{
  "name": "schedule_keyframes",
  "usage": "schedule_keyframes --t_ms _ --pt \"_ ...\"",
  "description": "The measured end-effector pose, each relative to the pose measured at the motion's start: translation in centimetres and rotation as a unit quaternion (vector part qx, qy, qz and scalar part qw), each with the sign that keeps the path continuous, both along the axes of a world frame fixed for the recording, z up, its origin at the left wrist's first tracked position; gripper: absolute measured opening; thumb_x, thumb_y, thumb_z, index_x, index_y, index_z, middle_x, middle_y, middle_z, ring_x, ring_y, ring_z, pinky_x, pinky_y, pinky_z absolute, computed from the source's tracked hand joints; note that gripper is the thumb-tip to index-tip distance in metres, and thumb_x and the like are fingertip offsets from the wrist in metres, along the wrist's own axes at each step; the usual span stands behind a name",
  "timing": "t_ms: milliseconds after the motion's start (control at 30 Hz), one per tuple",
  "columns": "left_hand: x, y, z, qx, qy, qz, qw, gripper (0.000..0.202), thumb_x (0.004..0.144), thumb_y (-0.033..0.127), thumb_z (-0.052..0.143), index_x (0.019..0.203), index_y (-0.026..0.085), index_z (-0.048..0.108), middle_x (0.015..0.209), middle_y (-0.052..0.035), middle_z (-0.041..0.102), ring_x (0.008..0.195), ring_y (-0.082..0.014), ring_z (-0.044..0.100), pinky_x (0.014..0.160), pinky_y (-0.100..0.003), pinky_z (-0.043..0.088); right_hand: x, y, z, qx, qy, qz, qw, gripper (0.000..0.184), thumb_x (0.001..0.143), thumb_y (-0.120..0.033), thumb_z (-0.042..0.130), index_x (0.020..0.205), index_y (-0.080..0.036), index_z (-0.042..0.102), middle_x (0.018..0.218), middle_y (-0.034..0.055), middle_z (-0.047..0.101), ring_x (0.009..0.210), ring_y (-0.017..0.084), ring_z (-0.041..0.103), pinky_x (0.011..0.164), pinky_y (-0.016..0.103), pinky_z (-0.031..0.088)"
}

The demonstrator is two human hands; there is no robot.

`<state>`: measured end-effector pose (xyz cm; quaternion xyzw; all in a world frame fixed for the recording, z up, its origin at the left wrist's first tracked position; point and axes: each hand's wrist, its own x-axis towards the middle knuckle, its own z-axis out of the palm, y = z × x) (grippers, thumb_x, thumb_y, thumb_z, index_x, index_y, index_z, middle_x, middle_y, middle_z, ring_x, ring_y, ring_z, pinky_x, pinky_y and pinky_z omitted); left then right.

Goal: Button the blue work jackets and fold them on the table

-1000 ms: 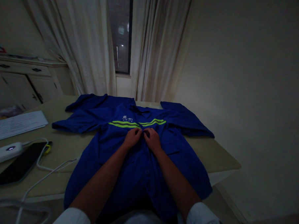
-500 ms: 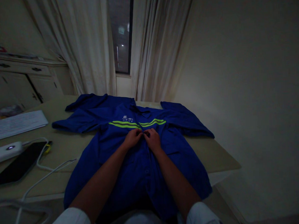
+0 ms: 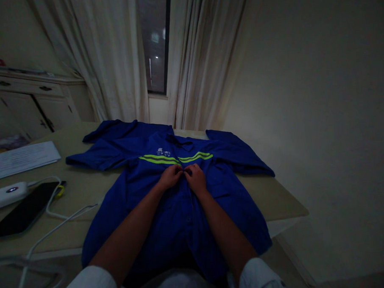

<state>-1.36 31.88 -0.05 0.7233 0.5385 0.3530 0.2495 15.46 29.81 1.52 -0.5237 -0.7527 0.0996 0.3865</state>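
Observation:
A blue work jacket (image 3: pixel 159 192) with yellow-green and grey chest stripes lies spread front up, its collar at the far side and its lower hem hanging over the near table edge. My left hand (image 3: pixel 171 177) pinches the front opening just below the stripes. Close beside it, my right hand (image 3: pixel 195 178) pinches the same front edge from the other side, fingertips nearly touching. The bit of cloth between the fingers, and any button there, is hidden. Lower on the front, a button (image 3: pixel 188 219) shows.
Left on the table (image 3: pixel 286 199) lie a printed paper (image 3: pixel 24 159), a black phone (image 3: pixel 26 210), a white device (image 3: pixel 8 195) and a white cable (image 3: pixel 45 235). A wall (image 3: pixel 331 133) stands to the right. Behind are curtains (image 3: pixel 112 58) and a cabinet (image 3: pixel 50 103).
Both hands keep their pinch at the same spot on the jacket front. The view has shifted very slightly; nothing else visibly moved.

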Motion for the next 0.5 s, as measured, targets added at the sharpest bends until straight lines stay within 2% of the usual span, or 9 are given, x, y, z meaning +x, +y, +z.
schedule_keyframes --t_ms 133,333,500 --pt "0.24 -0.12 0.11 0.02 0.026 -0.007 0.999 0.021 0.094 0.025 0.058 0.107 0.017 0.072 0.107 -0.0104 0.076 0.099 -0.0242 0.069 0.09 -0.035 0.053 -0.04 0.06 -0.07 0.007 -0.006 0.004 1.0 0.013 0.091 -0.015 0.066 0.095 -0.023 0.075 0.1 0.0041 0.067 0.091 0.02 0.065 0.086 0.03 0.051" --pt "0.33 -0.17 0.5 0.045 0.054 -0.038 0.997 0.027 0.093 0.016 0.05 0.097 0.021 0.076 0.102 -0.0069 0.075 0.1 -0.0225 0.067 0.096 -0.035 0.051 0.17 0.55 -0.4 0.013 0.044 -0.002 0.999 0.011 0.09 -0.016 0.068 0.094 -0.022 0.076 0.098 0.0052 0.068 0.093 0.021 0.066 0.089 0.033 0.052" --pt "0.22 0.01 0.21 0.05 0.043 -0.03 0.997 0.026 0.095 0.017 0.053 0.106 0.019 0.076 0.112 -0.0094 0.076 0.106 -0.0235 0.068 0.1 -0.035 0.051 0.43 0.74 -0.38 0.012 0.071 -0.001 0.997 0.01 0.089 -0.016 0.068 0.092 -0.022 0.075 0.094 0.005 0.068 0.089 0.021 0.066 0.086 0.033 0.052"
